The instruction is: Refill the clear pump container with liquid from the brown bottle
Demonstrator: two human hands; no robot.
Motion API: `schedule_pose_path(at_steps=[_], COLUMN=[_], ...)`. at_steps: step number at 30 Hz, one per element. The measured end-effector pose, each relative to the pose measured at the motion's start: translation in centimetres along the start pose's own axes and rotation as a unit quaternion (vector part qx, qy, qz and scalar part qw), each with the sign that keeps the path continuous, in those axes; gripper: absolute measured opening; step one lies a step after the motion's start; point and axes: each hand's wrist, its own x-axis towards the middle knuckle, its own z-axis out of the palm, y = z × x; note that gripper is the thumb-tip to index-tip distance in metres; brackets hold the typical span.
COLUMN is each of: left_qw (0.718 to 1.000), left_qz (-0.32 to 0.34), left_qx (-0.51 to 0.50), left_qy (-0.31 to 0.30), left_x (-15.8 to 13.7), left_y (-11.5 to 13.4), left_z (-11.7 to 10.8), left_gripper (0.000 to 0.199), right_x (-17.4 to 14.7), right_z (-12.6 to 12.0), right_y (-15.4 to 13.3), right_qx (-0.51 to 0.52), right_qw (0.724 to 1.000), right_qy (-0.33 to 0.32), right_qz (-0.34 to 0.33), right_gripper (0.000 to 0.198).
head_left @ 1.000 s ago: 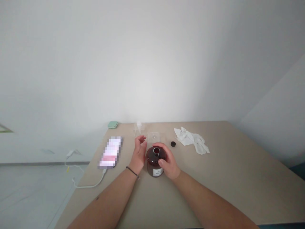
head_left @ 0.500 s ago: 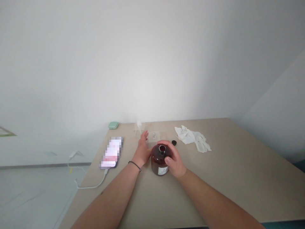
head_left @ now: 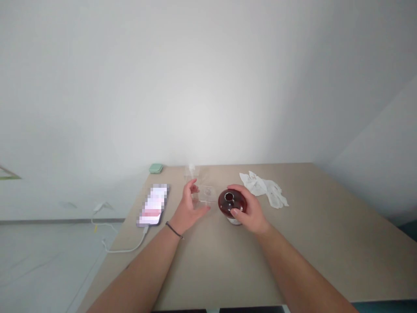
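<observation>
My right hand (head_left: 250, 209) wraps round the shoulder of a dark amber glass bottle (head_left: 232, 204). The bottle's neck is uncapped, its mouth leans toward me, and most of the label is hidden. To its left, my left hand (head_left: 190, 209) curves round the near left side of a clear plastic box (head_left: 207, 192), fingers on its left and thumb along its front. A small round form shows in the box's top. Just behind the fingertips stands another clear piece (head_left: 192, 172) with a whitish top, its kind hard to make out.
A crumpled white tissue or glove (head_left: 265, 189) lies at the back right. On the left rest a phone (head_left: 153, 204) with a white charging cable (head_left: 128, 251) and a small green tin (head_left: 156, 168). A wall borders the beige table (head_left: 215, 269) at the back.
The bottle has moved right and tilted toward me, clear of the box. My left hand has left the bottle and the box has shifted left and nearer. The black cap is now hidden.
</observation>
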Motion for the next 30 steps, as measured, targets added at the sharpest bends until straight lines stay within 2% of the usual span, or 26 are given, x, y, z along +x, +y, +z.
schedule_pose_path(at_steps=[3,7,13,22,30], left_qw=[0.999,0.998,0.991,0.987,0.984], left_qz=[0.017,0.022,0.038,0.058,0.074], left_qx=[0.015,-0.012,-0.038,-0.006,0.038], left_qy=[-0.029,-0.058,-0.126,-0.148,-0.159], left_x=[-0.2,0.0,-0.3,-0.5,-0.5], left_y=[-0.2,-0.7,-0.2,0.3,0.7], left_z=[-0.1,0.1,0.0,0.2,0.1], left_gripper=[0.085,0.074,0.077,0.075,0.075], right_x=[0.5,1.4,2.4,3.4,3.6], right_z=[-0.8,-1.3,-2.0,-2.7,-2.6], right_y=[-0.5,-1.5,-2.7,-4.7,-4.6], right_qx=[-0.077,-0.17,-0.299,-0.411,-0.452], right_qw=[0.997,0.982,0.943,0.88,0.853], right_qy=[-0.012,-0.063,-0.138,-0.236,-0.258], right_qz=[0.022,0.057,0.042,0.031,0.033], right_gripper=[0.053,0.05,0.049,0.045,0.049])
